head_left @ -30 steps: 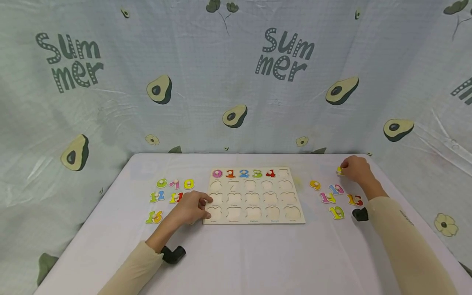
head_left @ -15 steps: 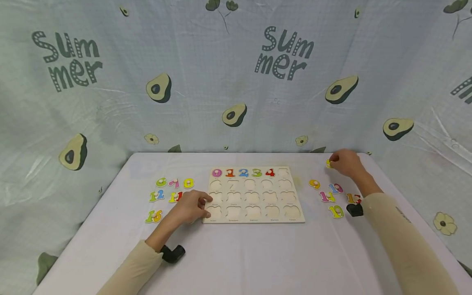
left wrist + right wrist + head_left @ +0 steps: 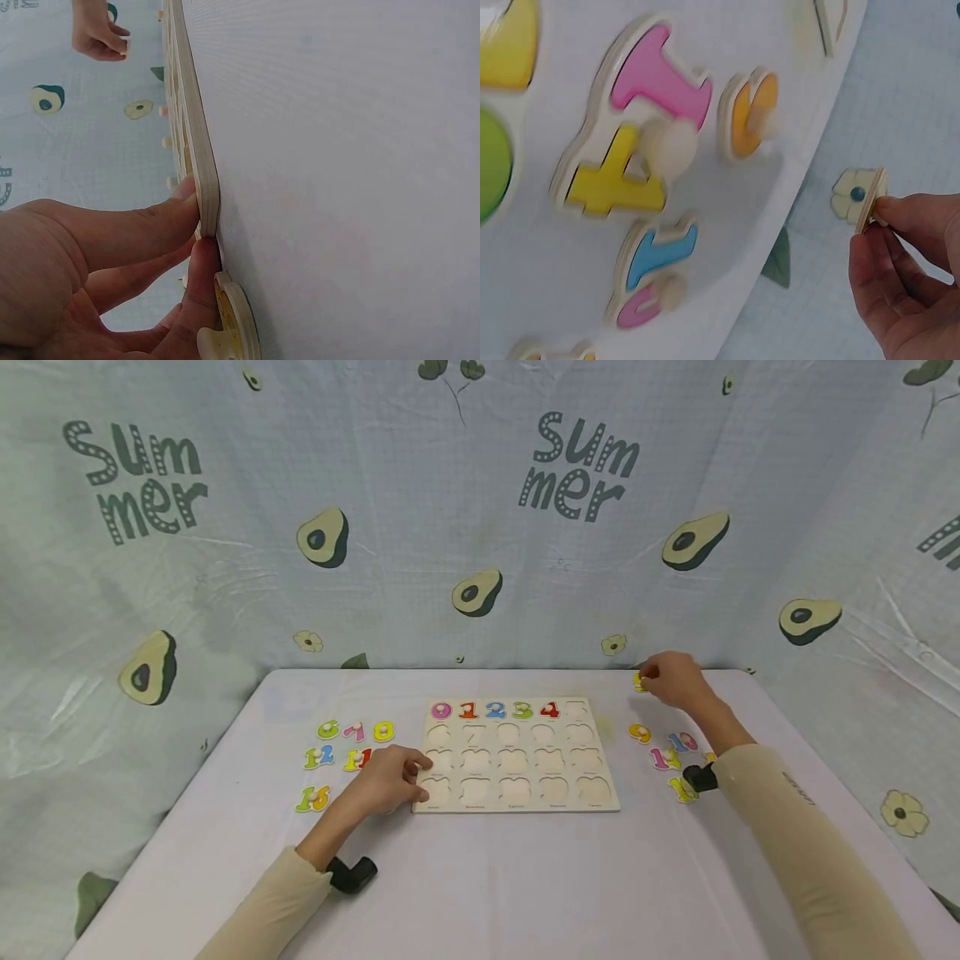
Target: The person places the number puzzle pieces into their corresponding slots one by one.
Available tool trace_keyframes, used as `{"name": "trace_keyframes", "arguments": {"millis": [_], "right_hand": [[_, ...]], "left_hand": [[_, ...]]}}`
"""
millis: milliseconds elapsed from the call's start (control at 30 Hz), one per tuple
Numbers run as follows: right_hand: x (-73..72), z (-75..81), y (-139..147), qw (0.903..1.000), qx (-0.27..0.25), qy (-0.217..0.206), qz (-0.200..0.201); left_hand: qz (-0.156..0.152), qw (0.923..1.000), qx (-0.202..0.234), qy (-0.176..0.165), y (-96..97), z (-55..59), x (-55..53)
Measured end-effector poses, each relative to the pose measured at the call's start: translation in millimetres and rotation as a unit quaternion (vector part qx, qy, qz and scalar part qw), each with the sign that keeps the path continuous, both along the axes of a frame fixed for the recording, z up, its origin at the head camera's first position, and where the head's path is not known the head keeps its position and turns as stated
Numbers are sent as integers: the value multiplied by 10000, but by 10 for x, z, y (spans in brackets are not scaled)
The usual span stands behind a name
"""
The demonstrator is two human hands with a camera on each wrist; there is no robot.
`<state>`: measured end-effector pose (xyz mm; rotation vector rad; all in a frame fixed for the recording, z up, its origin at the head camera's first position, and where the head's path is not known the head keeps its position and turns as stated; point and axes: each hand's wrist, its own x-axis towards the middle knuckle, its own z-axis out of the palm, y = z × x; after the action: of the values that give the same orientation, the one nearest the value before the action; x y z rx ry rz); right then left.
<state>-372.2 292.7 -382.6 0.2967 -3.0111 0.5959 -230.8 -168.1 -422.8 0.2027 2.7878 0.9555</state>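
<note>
- Five number pieces [image 3: 495, 711], 0 to 4, sit in the top row of the board [image 3: 497, 808] at the centre of the head view. The last slot [image 3: 577, 708], at that row's right end, is bare, as are the three rows below.
- Your right hand [image 3: 675, 678] has a narrow pinch on a small yellow piece [image 3: 640, 683], right of centre in the head view and well apart from the board. The right wrist view shows it nearly edge-on, so its number cannot be read.
- Your left hand [image 3: 387, 779] holds the board's left edge; at the middle of the left wrist view, the thumb lies over the top near the corner. Just beside those fingers, at the bottom of that view, lies a loose piece with a yellow-orange face [image 3: 238, 319].
- More pieces lie on the table, some left of the board [image 3: 384, 732], some right of it [image 3: 639, 734].
- You seem to be at the step of bringing one piece to the board, probably to finish the top row.
- Your next move likely calls for going left to that bare slot, turning the piece face up, matching its outline and pressing it in, left hand steadying the board.
</note>
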Motion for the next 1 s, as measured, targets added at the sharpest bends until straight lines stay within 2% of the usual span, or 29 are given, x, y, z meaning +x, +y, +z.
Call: {"name": "trace_keyframes", "arguments": {"millis": [433,667,867,1000], "right_hand": [[1,-86,-442,9970,-93,378,662],[-28,-185,-649,9974,-101,195,686],[-36,-253,-762,9966,-103,202,793],[-39,-283,-832,9972,-171,92,721]], "left_hand": [[-18,10000,10,6,-9,-3,-3],[21,10000,-3,7,-11,-11,2],[14,10000,5,38,-9,-8,0],[38,10000,19,11,-2,-3,-3]]}}
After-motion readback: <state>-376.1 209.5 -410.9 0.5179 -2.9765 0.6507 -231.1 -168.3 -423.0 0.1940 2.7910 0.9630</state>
